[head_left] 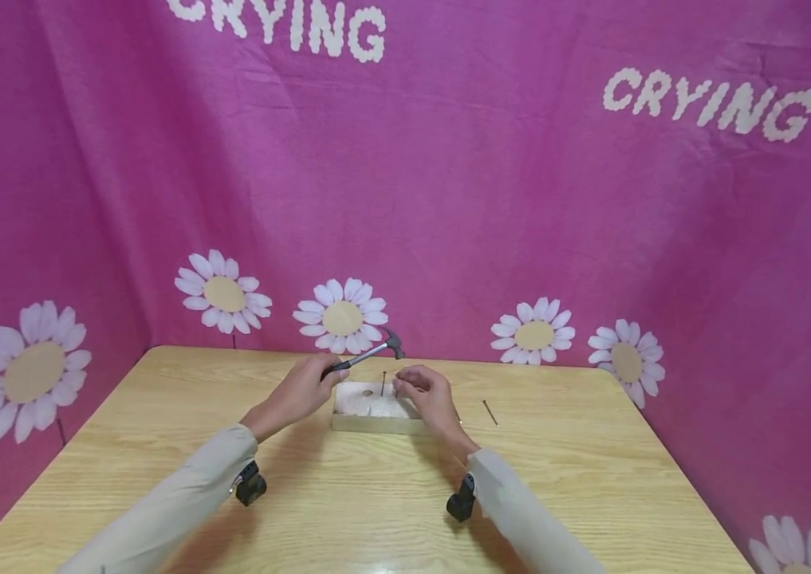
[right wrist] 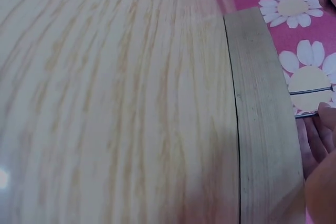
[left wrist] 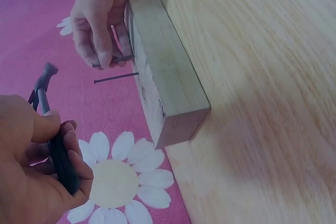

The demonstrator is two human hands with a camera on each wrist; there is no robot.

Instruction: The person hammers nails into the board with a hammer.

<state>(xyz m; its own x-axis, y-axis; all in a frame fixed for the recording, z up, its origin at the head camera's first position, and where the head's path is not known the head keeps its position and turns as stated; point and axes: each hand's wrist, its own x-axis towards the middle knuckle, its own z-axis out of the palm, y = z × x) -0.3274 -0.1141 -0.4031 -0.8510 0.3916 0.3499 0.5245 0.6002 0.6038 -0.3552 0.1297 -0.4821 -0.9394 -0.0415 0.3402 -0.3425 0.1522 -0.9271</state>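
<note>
My left hand (head_left: 305, 388) grips a claw hammer (head_left: 367, 355) by its dark handle, the head held up over the far side of a wooden block (head_left: 379, 426). One nail (left wrist: 116, 77) stands upright in the block's pale, rough top face. Beside it, my right hand (head_left: 432, 396) pinches a second nail (right wrist: 306, 115) between thumb and fingers, its lower end right at the top face. In the left wrist view, both nails are roughly parallel, a short gap apart. The hammer head is apart from both nails.
A loose nail (head_left: 490, 413) lies on the wooden table (head_left: 348, 494), right of the block. Behind the table hangs a pink cloth (head_left: 448, 199) with daisies and lettering. Black cameras are strapped at both wrists.
</note>
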